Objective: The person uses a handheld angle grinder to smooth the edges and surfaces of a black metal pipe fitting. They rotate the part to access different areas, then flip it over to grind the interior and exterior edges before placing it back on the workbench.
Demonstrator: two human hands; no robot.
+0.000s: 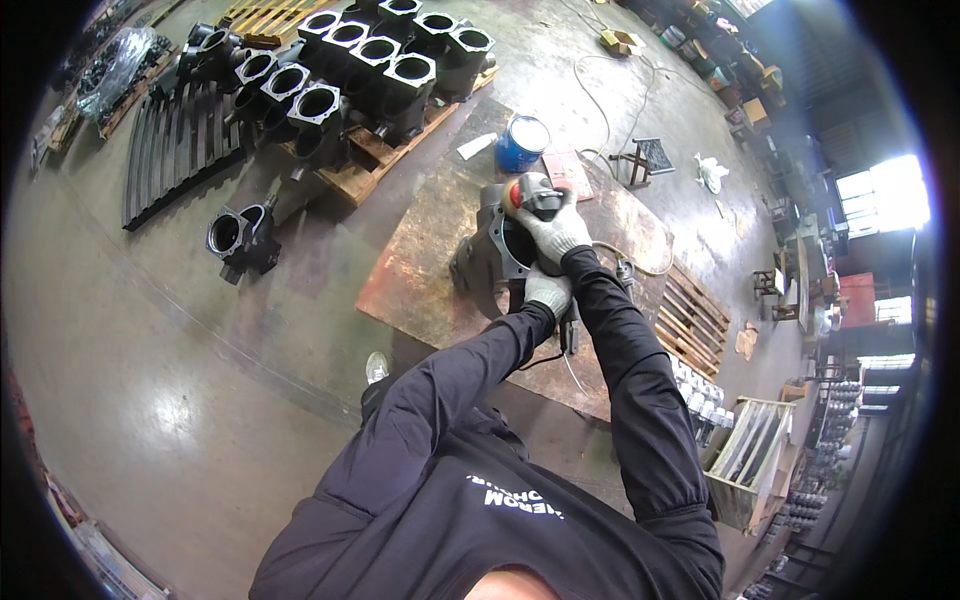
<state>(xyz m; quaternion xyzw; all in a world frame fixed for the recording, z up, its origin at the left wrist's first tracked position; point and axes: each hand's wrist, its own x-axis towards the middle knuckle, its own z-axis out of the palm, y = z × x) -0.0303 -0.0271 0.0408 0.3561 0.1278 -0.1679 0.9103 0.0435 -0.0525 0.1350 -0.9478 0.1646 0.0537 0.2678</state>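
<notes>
R hand (560, 232) gripped angle grinder (541, 199) head, L hand (549, 291) clenched rd its body. Blk flanged casting (478, 262) sat mid-worktop (412, 272); blue bucket (518, 156) nr far edge.

Black-sleeved left arm (455, 375) bent, right arm (625, 360) extended straighter, gloved right hand (558, 228) curled farther forward, gloved left hand (547, 291) clasped closer in, wrists (578, 258) held near each other

Got an angle grinder (541, 198) in both gloved hands (562, 232), pretty much right up by a black flanged casting (469, 264) on a beat-up rusty worktop (412, 262).
</notes>
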